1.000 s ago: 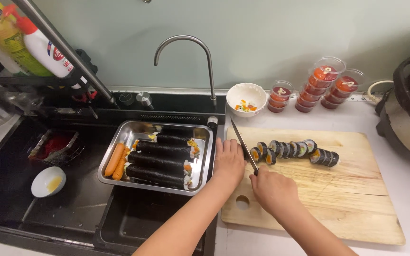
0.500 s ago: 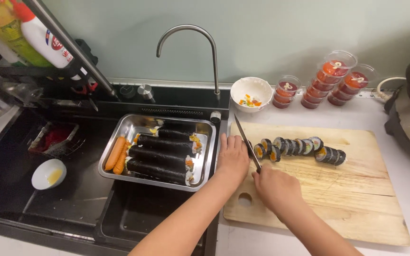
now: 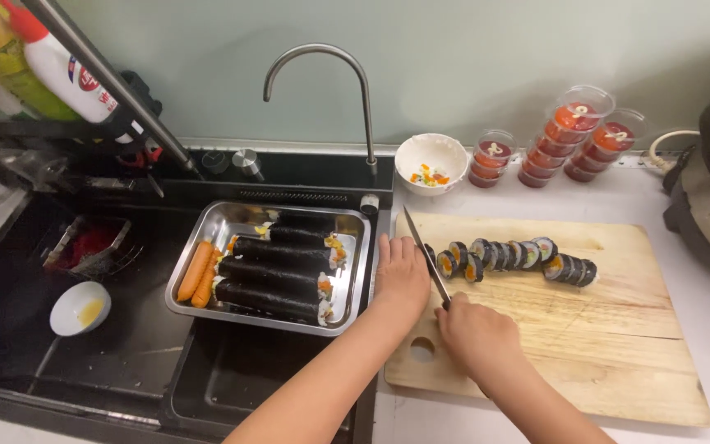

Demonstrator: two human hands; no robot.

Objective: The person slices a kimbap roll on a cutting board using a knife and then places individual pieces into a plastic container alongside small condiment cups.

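Gripping the knife [image 3: 426, 256] handle, right hand [image 3: 474, 333] sits near the board's [image 3: 610, 362] front-left corner, fingers curled tight round it; blade runs away from the hand, up and slightly left, toward the board's far-left edge. Left hand [image 3: 402, 275] lies flat just left of the blade at the board's left edge, fingers together, pressing what looks like the uncut end of the roll, mostly hidden. Cut slices [image 3: 511, 257] run rightward from the blade in a row, long axis parallel to the board's far edge, so left hand is nearer the roll end. Tray [image 3: 355, 271] of whole rolls [image 3: 277, 271] sits left, over the sink. Bowl [image 3: 431, 160] and sauce cups [image 3: 573, 136] stand beyond the board's far edge.
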